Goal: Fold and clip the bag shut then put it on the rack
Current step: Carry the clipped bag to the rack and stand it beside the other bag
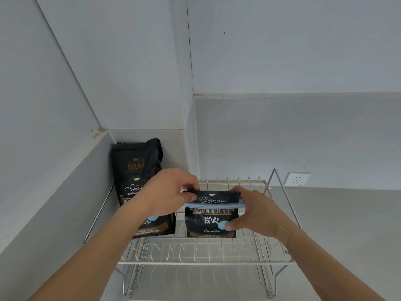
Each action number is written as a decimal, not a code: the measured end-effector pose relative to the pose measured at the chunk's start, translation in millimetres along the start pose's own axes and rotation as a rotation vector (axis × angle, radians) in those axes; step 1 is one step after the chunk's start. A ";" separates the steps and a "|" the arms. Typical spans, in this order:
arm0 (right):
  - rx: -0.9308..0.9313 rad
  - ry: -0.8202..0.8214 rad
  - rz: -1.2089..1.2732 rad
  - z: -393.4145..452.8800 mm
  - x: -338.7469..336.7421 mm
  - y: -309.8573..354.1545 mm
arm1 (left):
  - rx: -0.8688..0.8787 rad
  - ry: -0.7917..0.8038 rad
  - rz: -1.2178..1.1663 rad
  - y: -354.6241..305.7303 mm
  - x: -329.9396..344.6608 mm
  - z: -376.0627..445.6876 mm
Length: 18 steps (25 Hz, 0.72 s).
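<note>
while two coffee bags sit on one rack (217, 260), both hands' fingers (233, 225) grip the clipped bag (209, 222); second bag (138, 170) untouched.

A second, taller black coffee bag (138, 170) is standing unfolded in the corner, leaning against the grey wall (282, 51). A white wall socket (296, 178) is sitting just above the grey tabletop (347, 224).
</note>
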State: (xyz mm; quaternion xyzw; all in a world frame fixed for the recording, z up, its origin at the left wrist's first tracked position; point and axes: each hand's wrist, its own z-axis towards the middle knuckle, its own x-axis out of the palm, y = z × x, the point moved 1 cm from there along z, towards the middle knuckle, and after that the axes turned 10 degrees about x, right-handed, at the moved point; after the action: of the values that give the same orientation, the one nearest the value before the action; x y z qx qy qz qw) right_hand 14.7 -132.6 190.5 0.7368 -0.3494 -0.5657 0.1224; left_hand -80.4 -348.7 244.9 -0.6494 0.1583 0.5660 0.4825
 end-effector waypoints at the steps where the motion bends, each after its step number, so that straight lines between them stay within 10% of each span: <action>1: 0.001 -0.012 0.000 2.5 -3.6 2.1 | -0.002 -0.018 -0.006 1.0 -1.9 2.3; 18: 0.018 -0.037 -0.112 33.5 -20.6 2.4 | 0.018 0.053 0.059 14.0 3.9 29.7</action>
State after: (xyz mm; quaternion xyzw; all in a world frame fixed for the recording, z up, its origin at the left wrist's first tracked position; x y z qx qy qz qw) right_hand -19.4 -113.7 196.3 0.7457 -0.3150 -0.5820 0.0777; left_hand -107.1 -330.3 238.3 -0.6549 0.1951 0.5613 0.4669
